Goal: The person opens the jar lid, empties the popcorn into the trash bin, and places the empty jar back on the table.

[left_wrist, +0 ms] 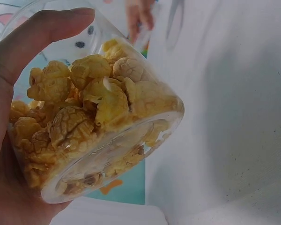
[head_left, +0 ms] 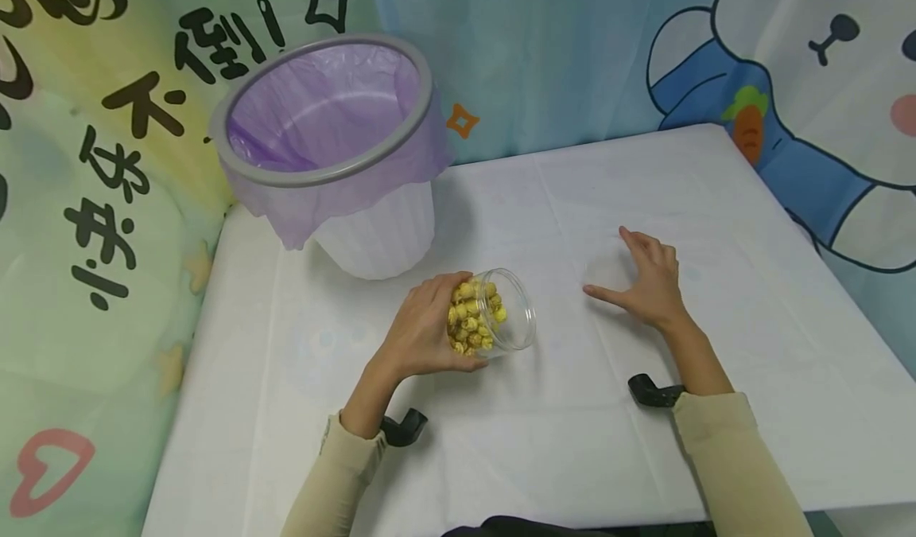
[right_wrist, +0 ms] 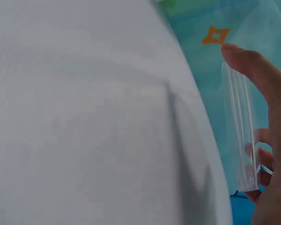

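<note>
My left hand (head_left: 422,330) grips a clear round jar (head_left: 517,314) holding yellow popcorn (head_left: 468,324). The jar is tipped on its side over the table, its uncovered mouth facing right. From the left wrist, the popcorn (left_wrist: 91,93) lies against the jar's wall and near its base, with my thumb across the side. Off to the right, my right hand (head_left: 651,282) holds a clear lid (right_wrist: 242,126) edge-on between thumb and fingers. In the head view that lid (head_left: 607,269) is barely visible against the white cloth.
A white bin (head_left: 382,239) with a grey rim (head_left: 329,177) and purple liner (head_left: 286,211) stands at the back left. White cloth (head_left: 544,441) covers the table. Printed curtains (head_left: 544,52) hang behind and on the left. Black wrist cameras (head_left: 405,428) sit on both wrists.
</note>
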{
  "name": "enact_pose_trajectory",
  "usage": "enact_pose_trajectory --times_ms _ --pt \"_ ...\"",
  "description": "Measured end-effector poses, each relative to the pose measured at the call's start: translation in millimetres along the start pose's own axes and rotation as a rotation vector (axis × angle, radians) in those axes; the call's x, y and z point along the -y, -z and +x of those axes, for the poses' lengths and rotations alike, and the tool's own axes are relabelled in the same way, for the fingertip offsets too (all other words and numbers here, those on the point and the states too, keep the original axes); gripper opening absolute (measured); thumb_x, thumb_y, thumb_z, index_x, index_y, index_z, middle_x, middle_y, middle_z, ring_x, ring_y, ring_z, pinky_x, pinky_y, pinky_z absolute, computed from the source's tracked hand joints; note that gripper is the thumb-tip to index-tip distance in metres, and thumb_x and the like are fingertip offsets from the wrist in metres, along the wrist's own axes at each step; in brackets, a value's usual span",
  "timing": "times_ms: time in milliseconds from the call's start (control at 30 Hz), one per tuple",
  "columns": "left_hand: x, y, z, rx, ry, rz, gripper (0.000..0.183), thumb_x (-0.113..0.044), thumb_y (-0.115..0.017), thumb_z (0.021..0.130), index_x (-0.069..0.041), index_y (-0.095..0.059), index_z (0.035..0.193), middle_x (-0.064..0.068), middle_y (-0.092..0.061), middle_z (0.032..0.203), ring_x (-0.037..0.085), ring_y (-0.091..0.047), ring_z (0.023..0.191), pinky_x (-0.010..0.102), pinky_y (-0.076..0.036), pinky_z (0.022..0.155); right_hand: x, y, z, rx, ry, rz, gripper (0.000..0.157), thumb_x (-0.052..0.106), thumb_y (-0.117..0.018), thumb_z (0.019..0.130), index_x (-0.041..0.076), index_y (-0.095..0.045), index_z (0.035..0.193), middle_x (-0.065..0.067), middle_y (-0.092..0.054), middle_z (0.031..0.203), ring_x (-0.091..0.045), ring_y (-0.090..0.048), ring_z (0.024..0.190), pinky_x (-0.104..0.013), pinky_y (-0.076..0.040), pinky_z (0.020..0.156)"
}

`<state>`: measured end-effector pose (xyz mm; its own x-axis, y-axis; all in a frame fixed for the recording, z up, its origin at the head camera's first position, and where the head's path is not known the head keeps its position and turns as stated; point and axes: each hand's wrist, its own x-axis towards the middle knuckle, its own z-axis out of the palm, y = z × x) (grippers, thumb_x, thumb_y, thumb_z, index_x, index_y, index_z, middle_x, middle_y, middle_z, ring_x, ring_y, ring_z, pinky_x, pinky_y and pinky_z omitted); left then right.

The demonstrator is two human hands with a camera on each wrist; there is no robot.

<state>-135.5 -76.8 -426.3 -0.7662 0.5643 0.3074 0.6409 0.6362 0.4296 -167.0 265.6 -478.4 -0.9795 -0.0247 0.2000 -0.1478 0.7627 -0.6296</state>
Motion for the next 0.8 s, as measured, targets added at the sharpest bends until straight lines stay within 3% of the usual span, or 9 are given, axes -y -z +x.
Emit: enact_pose_trajectory --times_ms 133,400,800 --pt "-0.1 -1.3 -1.0 -0.001 0.001 0.002 0.106 -0.053 -0.082 0.050 -0.007 -0.037 0.134 0.007 -0.049 0.125 0.020 -0.048 0.111 0.039 -0.040 0.091 -15 -4.8 -3 -0.005 -0.029 -0.078 0.102 0.042 -0.079 0.065 -0.001 -0.028 0.142 -0.026 -0.031 0.134 -0.042 -0.027 0.113 -0.057 -0.021 0.090" --pt "0.6 -1.7 -2.1 -0.005 0.002 0.001 0.107 -0.053 -0.082 0.049 -0.007 -0.036 0.135 0.007 -0.048 0.126 0.019 -0.047 0.112 0.039 -0.039 0.092 -24 -10.2 -5 0.038 -0.071 -0.131 0.105 0.049 -0.076 0.066 0.001 -0.025 0.144 -0.026 -0.029 0.136 -0.042 -0.025 0.117 -0.058 -0.021 0.093" --pt "0.7 -1.8 -3.3 0.000 0.008 -0.010 0.107 -0.053 -0.082 0.049 -0.008 -0.036 0.135 0.006 -0.049 0.126 0.019 -0.047 0.112 0.039 -0.041 0.090 -29 -11.3 -6 0.092 -0.036 -0.238 0.105 0.055 -0.069 0.071 -0.002 -0.020 0.144 -0.025 -0.026 0.139 -0.044 -0.022 0.124 -0.057 -0.018 0.096"
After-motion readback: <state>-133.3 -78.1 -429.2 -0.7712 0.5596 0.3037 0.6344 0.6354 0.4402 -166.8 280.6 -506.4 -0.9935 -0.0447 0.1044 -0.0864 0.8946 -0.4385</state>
